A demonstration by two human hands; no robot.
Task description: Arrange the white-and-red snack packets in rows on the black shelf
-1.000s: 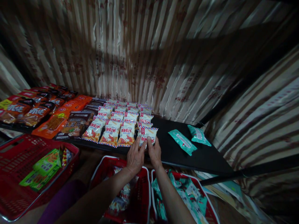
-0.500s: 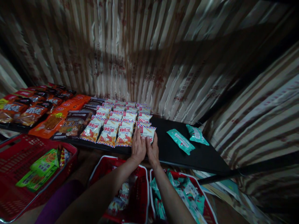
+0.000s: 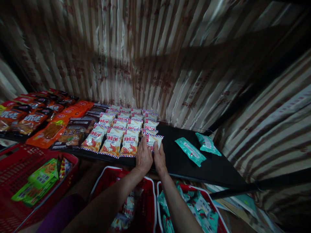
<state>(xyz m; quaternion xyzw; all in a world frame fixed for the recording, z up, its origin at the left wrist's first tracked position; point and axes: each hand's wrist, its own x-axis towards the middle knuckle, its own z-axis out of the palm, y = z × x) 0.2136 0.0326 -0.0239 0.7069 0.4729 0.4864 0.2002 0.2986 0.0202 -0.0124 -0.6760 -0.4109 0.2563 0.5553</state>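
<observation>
Both of my hands flank one white snack bag (image 3: 154, 139) with a striped red-and-blue edge, at the front right end of several rows of like bags (image 3: 131, 141) on the black shelf (image 3: 170, 158). My left hand (image 3: 144, 157) presses along its left side and my right hand (image 3: 159, 158) along its right side, thumbs on the front. The lower part of the bag is hidden by my hands. To the right, apart from my hands, lie two teal packets (image 3: 190, 151).
Brown bags (image 3: 71, 131), orange packets (image 3: 53, 129) and black-and-orange bags (image 3: 35, 121) lie on the left. Below the shelf are red baskets: one with green packets (image 3: 40, 181), a middle basket (image 3: 149, 200) with white bags, and a right basket (image 3: 215, 207) with teal packets. A striped curtain (image 3: 155, 64) hangs behind.
The view has shifted slightly, so the shelf and baskets sit a little lower. My hands stay at the same bag, with the right thumb somewhat farther from the left hand.
</observation>
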